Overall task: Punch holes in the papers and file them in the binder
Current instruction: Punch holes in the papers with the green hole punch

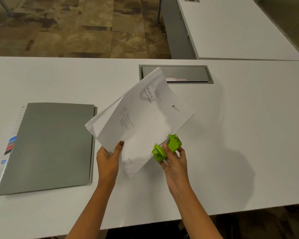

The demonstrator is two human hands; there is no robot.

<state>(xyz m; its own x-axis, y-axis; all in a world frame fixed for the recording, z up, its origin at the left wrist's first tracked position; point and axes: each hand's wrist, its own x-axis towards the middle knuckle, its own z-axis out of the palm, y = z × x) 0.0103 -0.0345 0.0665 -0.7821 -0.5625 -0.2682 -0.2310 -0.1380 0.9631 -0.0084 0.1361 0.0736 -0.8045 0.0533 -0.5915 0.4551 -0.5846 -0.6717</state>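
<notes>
desk [231, 118] first: big white top, with a grey hatch [188, 73] sunk into it at the back. binder [50, 145] lies flat and closed on the left part, coloured tabs poking out of its left edge.

papers [141, 121] are up off the desk, a thickish bunch with the printed side up and the far end curling. their left corner hangs about over the binder's right edge. the long axis runs from near-left to far-right, so one long edge faces the person's right side. that's the bit that matters imo.

left hand [109, 157] grips the near-left short end, thumb on top, fingers tucked under where i can't see them. right hand [175, 163] holds the punch [167, 148], thumb laid on its top and fingers curled round beneath.

punch is little and lime green. it sits on that right-facing long edge about halfway along, its own length lined up with the edge, and the paper looks slid into its slot. can't tell how deep the sheets go in.

my guess is the squeeze comes next, and it all hangs on that edge sitting square in the slot. papers look thick for such a small punch tbh. binder's nearer the left hand, so filing probably goes that way later.
</notes>
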